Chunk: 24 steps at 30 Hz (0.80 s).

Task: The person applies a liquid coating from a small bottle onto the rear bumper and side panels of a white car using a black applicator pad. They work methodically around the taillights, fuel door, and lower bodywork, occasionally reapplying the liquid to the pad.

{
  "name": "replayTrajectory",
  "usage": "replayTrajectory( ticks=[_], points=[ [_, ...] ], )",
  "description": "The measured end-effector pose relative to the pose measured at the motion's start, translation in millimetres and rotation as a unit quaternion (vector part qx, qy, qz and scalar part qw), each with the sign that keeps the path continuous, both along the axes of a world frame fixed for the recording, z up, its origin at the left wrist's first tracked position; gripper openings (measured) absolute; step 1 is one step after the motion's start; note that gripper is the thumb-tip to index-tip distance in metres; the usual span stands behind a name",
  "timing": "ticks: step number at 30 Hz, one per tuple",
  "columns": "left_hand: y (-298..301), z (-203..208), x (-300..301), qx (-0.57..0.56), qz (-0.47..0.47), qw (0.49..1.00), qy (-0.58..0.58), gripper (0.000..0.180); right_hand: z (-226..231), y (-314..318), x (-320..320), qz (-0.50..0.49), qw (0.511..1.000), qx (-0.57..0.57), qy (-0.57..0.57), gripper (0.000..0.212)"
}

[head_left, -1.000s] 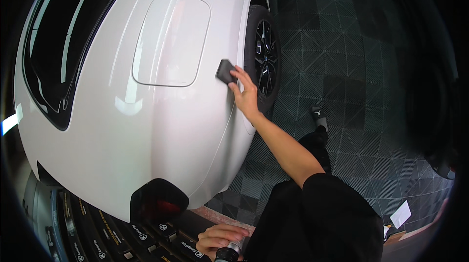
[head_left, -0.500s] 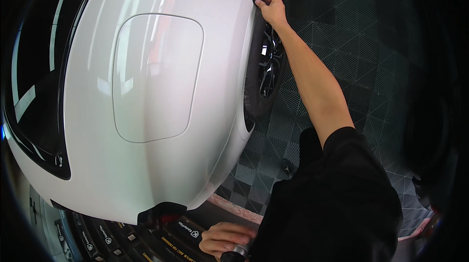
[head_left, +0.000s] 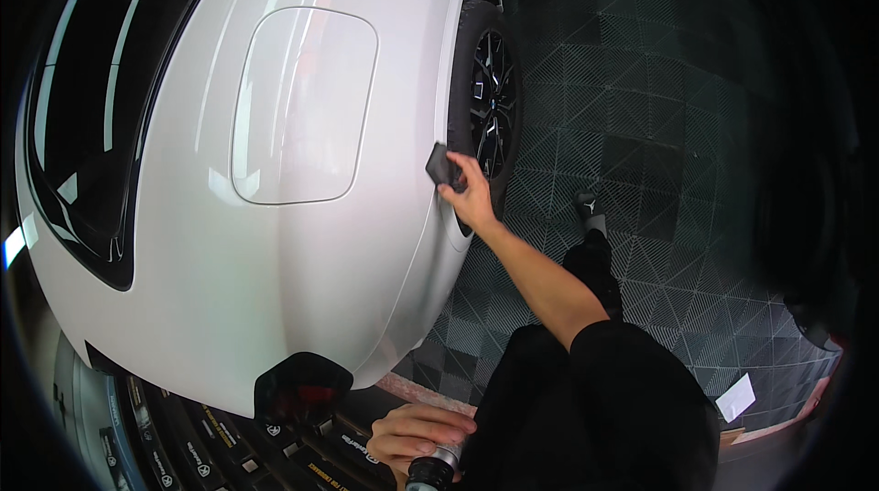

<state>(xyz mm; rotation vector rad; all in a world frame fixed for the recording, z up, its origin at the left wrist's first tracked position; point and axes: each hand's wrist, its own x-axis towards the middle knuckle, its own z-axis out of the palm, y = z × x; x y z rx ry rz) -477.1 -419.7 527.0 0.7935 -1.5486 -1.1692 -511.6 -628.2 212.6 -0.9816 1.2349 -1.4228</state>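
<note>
My right hand (head_left: pixel 472 196) pinches a dark, angular block (head_left: pixel 441 167), perhaps a sponge applicator, between thumb and fingers. The block is at the edge of the white car's rear fender (head_left: pixel 394 171), beside the wheel arch; whether it presses on the paint I cannot tell. Low in the view, my left hand (head_left: pixel 414 431) is closed around a silver and black cylinder (head_left: pixel 434 469), whose kind does not show clearly. A rounded fuel-door outline (head_left: pixel 307 107) marks the fender to the left of the block.
A black-spoked wheel (head_left: pixel 492 102) stands under the arch. The dark tail light (head_left: pixel 302 388) is at the car's near corner, above dark boxes (head_left: pixel 215 441). Patterned grey tiles (head_left: pixel 632 143) cover the floor; a white sheet (head_left: pixel 735 397) lies there. My shod foot (head_left: pixel 591 207) shows.
My right hand has come nearer along the wheel arch with the block in its grip. My left hand keeps hold of the cylinder, more of which shows. The view has shifted.
</note>
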Motion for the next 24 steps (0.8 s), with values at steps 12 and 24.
replayTrajectory(
  ticks=[12, 24],
  points=[
    [-77, -20, -56, 0.014, -0.088, 0.994, 0.061, 0.066, -37, 101, -115, 0.038, 0.943, 0.275, -0.183, 0.058],
    [-284, -72, -271, 0.112, -0.142, 0.978, 0.106, 0.041, -10, -51, -540, -0.227, 0.908, 0.243, -0.255, 0.048]
  ],
)
